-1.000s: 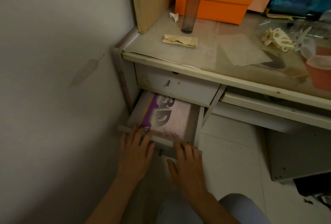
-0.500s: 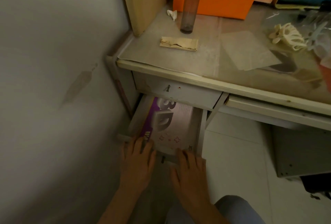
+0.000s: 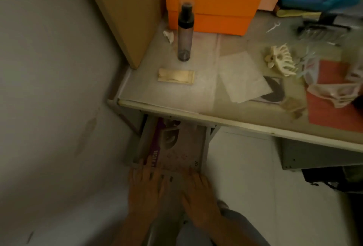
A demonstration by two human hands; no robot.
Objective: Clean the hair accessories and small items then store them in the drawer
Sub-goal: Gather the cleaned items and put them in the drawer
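Since a second ago the low pale metal drawer (image 3: 141, 147) at lower centre has slid further out from under the desk, exposing more of the purple-and-pink printed box (image 3: 176, 147) inside. The left hand (image 3: 145, 188) and right hand (image 3: 198, 196) rest flat, fingers straight, on its front edge. That makes room for storing, I judge, while the cream toothed plastic hair claw (image 3: 280, 61) lies unstored on the glass-topped desk (image 3: 176, 96) at upper right.

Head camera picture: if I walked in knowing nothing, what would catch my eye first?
Probably the bright orange box at the back of the desk, with a dark spray bottle standing upright in front of it. Next, the two hands, left hand and right hand, resting flat on the front edge of an open drawer below, which holds a purple printed package. A cream hair claw lies on the desktop to the right.
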